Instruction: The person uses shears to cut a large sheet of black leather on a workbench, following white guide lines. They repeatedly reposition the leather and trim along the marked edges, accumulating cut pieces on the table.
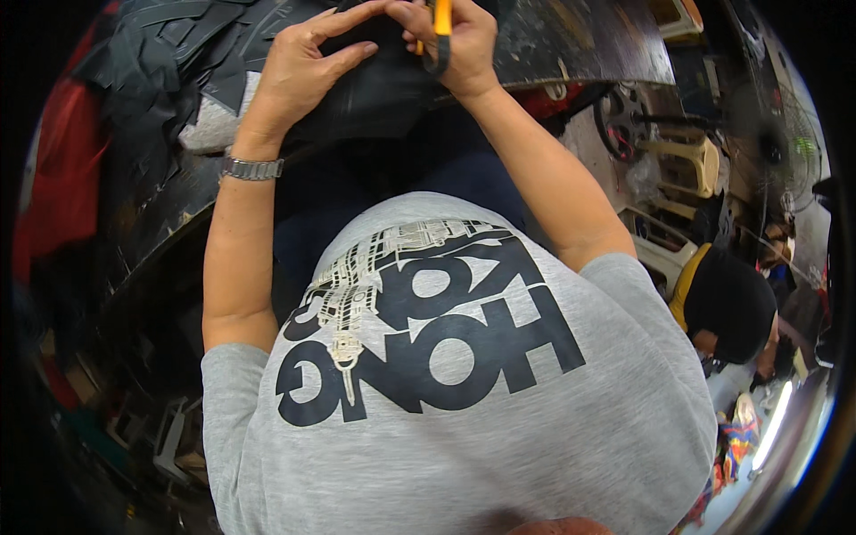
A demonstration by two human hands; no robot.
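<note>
Parted in a wide C, the thumb and index finger of the bare left hand (299, 71) stand open over dark material; the index fingertip reaches the right thumb, and whether it presses anything thin there I cannot tell. Folded fingers of the bare right hand (468, 53) are closed around a yellow-orange hand tool with a dark curved lower end (442, 22); its top is cut off by the upper edge, so its exact kind is unclear.

At far left, a bright red sheet of cloth or plastic (67, 169) fades into the dark lens rim. Beside it, overlapping flat black cut pieces (152, 71) heap up, their outlines merging. A pale grey, rough-textured bundle (216, 123) sticks out from under them, near the left wrist with its silver metal-link watch (252, 168). Between the hands lies black sheet-like material (374, 85), too dark to show its edges. A worn, glossy dark tabletop (580, 49) continues rightward, cropped above. Below spreads the wearer's light grey printed T-shirt (535, 428). Farther right come a black spoked wheel (615, 125), partly hidden, a cream-yellow plastic stool (700, 165), and another person in black and yellow (731, 299), bent by the fisheye rim.
</note>
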